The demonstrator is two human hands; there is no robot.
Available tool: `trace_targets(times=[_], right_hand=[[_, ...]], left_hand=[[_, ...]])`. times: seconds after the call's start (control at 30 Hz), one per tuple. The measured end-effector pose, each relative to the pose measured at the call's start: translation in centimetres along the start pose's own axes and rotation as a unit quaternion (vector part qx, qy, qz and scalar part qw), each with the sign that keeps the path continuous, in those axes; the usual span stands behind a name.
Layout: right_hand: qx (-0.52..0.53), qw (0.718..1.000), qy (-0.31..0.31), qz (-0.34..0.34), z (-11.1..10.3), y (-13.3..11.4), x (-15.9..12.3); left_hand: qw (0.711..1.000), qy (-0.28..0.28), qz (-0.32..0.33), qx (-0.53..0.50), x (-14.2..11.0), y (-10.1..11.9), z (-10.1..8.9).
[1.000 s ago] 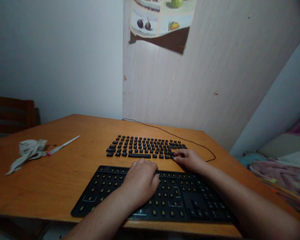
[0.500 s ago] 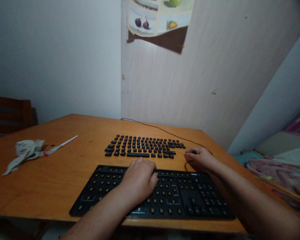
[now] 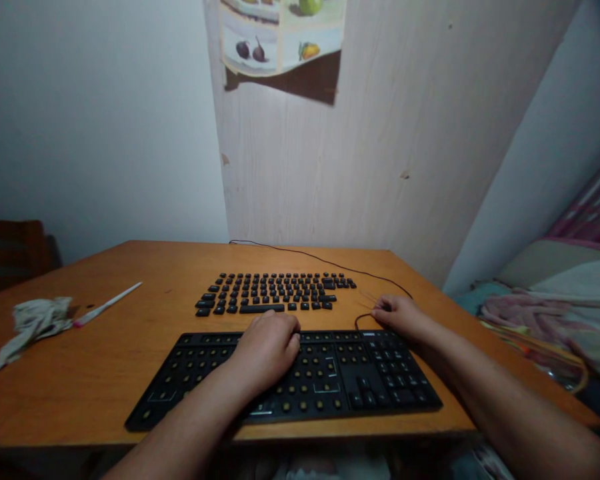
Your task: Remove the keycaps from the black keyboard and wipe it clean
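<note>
A black keyboard lies along the front of the table, most of its main keys off and small pale stems showing; arrow and number keys are still in place on its right. My left hand lies on its upper middle, fingers bent over the back edge. Beyond it, loose black keycaps are laid out in keyboard-like rows. To the right of those rows, my right hand pinches a thin wire tool, which looks like a keycap puller, its fine prongs pointing left. Its handle is hidden in my fingers.
On the left of the wooden table lie a crumpled pale cloth and a white brush-like stick with a pink end. The black cable runs across the back. A wall stands behind; bedding is at the right.
My right hand has left the keycaps at the right end of the rows and moved right, with the wire prongs now visible. My left hand stays on the keyboard. The view has turned slightly right.
</note>
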State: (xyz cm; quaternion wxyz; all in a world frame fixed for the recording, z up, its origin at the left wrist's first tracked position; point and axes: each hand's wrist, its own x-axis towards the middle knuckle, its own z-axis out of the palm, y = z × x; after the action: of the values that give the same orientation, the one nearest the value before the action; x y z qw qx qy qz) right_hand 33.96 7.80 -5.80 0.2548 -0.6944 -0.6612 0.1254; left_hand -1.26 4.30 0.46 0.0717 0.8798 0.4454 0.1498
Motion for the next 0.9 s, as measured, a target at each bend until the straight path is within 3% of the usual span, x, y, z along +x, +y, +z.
trace_targets(times=[0.33, 0.9], right_hand=[[-0.027, 1.000, 0.008, 0.011, -1.1, 1.5, -1.2], [-0.022, 0.998, 0.056, 0.026, -1.4, 0.6, -2.0]], left_hand=[[1.000, -0.009, -0.005, 0.002, 1.0, 0.7, -0.1], [0.999, -0.013, 0.014, 0.048, 1.8, 1.4, 0.3]])
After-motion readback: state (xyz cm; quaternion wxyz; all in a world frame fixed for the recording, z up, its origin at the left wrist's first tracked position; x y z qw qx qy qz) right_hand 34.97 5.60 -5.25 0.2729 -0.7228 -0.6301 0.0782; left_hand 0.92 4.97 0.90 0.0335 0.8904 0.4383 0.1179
